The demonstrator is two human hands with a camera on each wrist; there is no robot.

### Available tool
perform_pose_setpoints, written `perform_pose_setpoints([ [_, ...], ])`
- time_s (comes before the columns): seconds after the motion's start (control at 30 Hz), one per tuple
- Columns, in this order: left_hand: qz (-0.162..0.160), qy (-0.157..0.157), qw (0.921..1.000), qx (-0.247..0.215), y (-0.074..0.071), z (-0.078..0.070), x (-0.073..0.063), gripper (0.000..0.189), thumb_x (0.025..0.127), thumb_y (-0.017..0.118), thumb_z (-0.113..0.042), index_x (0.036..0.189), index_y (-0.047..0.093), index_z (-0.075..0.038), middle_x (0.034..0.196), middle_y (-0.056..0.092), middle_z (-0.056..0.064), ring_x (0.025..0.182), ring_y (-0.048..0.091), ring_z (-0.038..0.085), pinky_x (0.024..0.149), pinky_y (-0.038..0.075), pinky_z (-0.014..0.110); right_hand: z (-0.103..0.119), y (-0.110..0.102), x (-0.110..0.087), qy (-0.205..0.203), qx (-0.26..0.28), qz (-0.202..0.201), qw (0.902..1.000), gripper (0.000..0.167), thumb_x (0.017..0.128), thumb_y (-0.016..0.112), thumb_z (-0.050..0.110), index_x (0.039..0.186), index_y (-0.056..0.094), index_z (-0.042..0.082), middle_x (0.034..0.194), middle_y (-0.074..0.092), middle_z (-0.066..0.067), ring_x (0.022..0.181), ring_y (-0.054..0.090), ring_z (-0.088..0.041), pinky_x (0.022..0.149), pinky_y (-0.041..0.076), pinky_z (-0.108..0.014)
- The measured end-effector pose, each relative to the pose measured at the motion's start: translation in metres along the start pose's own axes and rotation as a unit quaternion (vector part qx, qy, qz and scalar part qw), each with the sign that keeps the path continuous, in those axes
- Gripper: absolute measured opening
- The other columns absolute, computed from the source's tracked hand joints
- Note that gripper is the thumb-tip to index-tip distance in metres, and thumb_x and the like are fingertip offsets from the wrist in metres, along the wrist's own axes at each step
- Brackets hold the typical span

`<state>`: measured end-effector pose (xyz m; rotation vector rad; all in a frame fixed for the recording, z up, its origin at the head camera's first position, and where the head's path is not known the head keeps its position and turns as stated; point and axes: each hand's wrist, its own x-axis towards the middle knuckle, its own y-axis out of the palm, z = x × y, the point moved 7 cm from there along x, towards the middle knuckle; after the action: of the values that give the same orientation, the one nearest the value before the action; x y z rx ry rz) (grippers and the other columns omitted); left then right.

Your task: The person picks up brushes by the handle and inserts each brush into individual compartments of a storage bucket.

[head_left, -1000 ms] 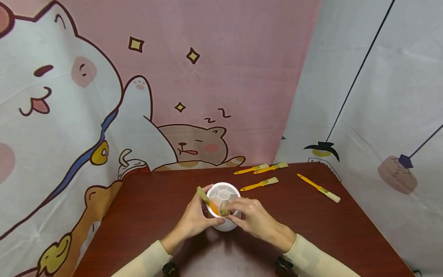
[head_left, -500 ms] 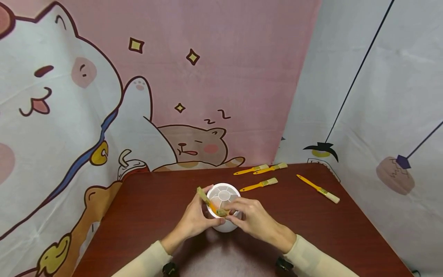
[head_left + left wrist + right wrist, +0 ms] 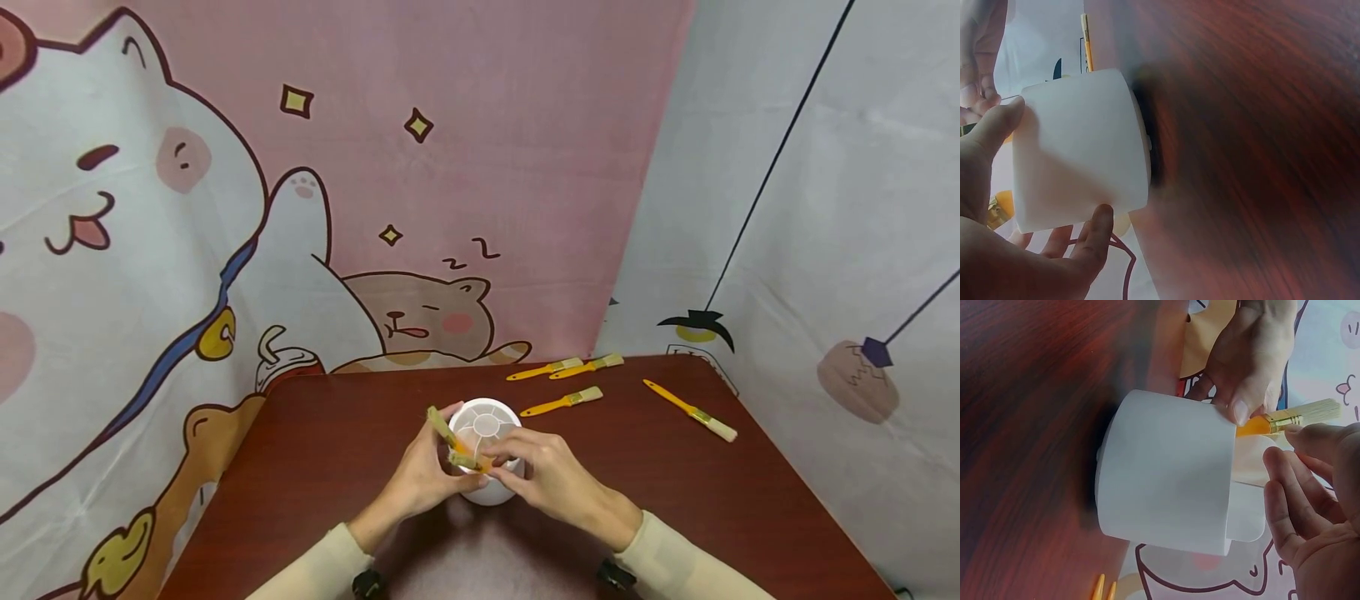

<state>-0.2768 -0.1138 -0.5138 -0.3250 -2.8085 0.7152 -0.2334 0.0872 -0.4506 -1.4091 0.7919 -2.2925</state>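
Observation:
A white round holder (image 3: 487,490) with a divided top stands on the table. My left hand (image 3: 420,473) grips its left side, the thumb at the front rim. One yellow-handled brush (image 3: 438,419) stands in it at the left, bristles up. A second brush (image 3: 462,459) leans left across the rim, bristles pointing toward the left thumb. My right hand (image 3: 553,473) hovers over the front right rim, fingers bent and apart. In the right wrist view the right thumb (image 3: 1310,439) lies by the metal band of a brush (image 3: 1270,422); no finger closes around it.
Three brushes lie behind the holder: a near one (image 3: 562,402), a back left one (image 3: 545,369) and a back right one (image 3: 587,366). Another brush (image 3: 691,410) lies farther right. A cartoon-printed cloth (image 3: 450,167) hangs behind the dark red-brown table (image 3: 712,517).
The second brush's bristle end has swung left, away from the right fingertips and toward the left thumb. Both hands have stayed almost in place.

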Motion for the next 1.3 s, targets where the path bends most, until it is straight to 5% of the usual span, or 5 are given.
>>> perform_pose_setpoints([
  [0.2, 0.014, 0.018, 0.9997, -0.009, -0.001, -0.004, 0.000, 0.122, 0.079, 0.111, -0.024, 0.178, 0.041, -0.011, 0.158, 0.069, 0.016, 0.142, 0.072, 0.031, 0.117, 0.057, 0.038, 0.001, -0.005, 0.001, -0.010, 0.003, -0.010, 0.9999, 0.038, 0.088, 0.097, -0.008, 0.123, 0.086, 0.003, 0.116, 0.086, -0.007, 0.089, 0.084, -0.015, 0.069, 0.058, -0.010],
  [0.37, 0.030, 0.031, 0.9987, -0.027, -0.002, -0.006, 0.000, 0.119, 0.083, 0.108, -0.020, 0.179, 0.039, -0.011, 0.164, 0.065, 0.020, 0.145, 0.070, 0.036, 0.116, 0.056, 0.032, -0.001, -0.012, 0.001, -0.006, -0.012, -0.020, 0.9997, 0.034, 0.089, 0.097, -0.006, 0.119, 0.086, 0.005, 0.110, 0.085, -0.003, 0.090, 0.082, -0.011, 0.074, 0.064, -0.018],
  [0.7, 0.048, 0.010, 0.9973, -0.054, -0.001, 0.000, 0.001, 0.119, 0.086, 0.106, -0.014, 0.182, 0.035, -0.013, 0.167, 0.064, 0.023, 0.149, 0.067, 0.040, 0.116, 0.058, 0.040, -0.005, -0.025, -0.002, 0.008, -0.036, -0.034, 0.9987, 0.033, 0.090, 0.097, -0.004, 0.119, 0.087, 0.008, 0.108, 0.085, 0.000, 0.089, 0.079, -0.012, 0.085, 0.063, -0.017],
  [1.0, 0.060, -0.010, 0.9927, -0.104, 0.001, 0.002, 0.001, 0.124, 0.088, 0.101, -0.004, 0.186, 0.024, -0.010, 0.164, 0.062, 0.030, 0.144, 0.068, 0.041, 0.114, 0.064, 0.046, -0.015, -0.038, -0.005, 0.049, -0.054, -0.035, 0.9967, 0.028, 0.096, 0.095, 0.004, 0.121, 0.088, 0.012, 0.111, 0.086, 0.002, 0.094, 0.082, -0.016, 0.088, 0.067, -0.030],
  [1.3, 0.075, -0.010, 0.9849, -0.155, 0.000, 0.001, -0.002, 0.121, 0.089, 0.094, 0.007, 0.186, 0.022, -0.006, 0.179, 0.044, 0.033, 0.155, 0.059, 0.048, 0.119, 0.061, 0.049, -0.028, -0.047, -0.012, 0.073, -0.078, -0.034, 0.9937, 0.027, 0.094, 0.096, 0.004, 0.119, 0.088, 0.010, 0.114, 0.086, 0.004, 0.103, 0.083, -0.014, 0.094, 0.067, -0.029],
])
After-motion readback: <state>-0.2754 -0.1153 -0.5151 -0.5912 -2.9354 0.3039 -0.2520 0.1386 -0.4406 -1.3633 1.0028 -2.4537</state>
